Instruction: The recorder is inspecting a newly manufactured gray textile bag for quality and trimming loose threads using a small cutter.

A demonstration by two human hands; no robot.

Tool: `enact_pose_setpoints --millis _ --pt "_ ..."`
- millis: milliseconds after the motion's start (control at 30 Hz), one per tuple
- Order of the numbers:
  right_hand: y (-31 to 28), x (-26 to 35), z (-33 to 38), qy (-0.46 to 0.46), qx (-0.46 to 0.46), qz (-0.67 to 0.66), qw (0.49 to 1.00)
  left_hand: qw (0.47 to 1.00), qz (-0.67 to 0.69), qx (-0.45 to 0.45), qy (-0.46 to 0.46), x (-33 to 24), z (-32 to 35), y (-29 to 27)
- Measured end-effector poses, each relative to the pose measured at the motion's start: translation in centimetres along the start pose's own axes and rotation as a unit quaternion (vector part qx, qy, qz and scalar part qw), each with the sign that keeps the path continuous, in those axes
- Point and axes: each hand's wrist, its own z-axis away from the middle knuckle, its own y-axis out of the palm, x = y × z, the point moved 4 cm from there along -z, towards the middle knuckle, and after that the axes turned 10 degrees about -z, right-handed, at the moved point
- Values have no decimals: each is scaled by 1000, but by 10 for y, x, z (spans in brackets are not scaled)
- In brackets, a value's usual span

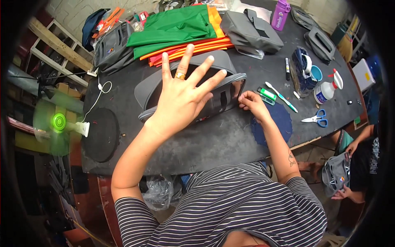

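Note:
A grey bag with a zipped rim stands on the dark table, its top gaping and a dark clear window at its right end. My left hand is raised in front of it, fingers spread wide, a gold ring on one finger, holding nothing. It hides much of the bag's left part. At the bag's lower right corner, the fingers of my right hand are pinched together on its edge. Whether a zipper pull is between them is too small to tell.
Folded green fabric and grey bags lie at the back. To the right are a toothbrush, blue scissors, a spray bottle and a round blue cloth. A green fan spins left. Another person holds a grey bag.

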Motion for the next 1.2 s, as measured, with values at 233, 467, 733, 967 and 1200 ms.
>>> enact_pose_setpoints --millis 233,467,733,967,1200 --pt "-11 10 -5 44 -3 -129 991 1000 7 3 26 -10 -10 13" --pt "-18 26 -2 27 -36 -111 993 999 16 -41 8 -20 -19 9" --pt "-31 10 -5 19 -55 -70 996 998 16 26 58 -38 -29 25" --pt "-34 14 -5 56 4 -282 958 996 36 56 53 -37 -30 30" --pt "-39 21 -8 2 -55 -97 994 993 77 83 32 -33 -32 26"
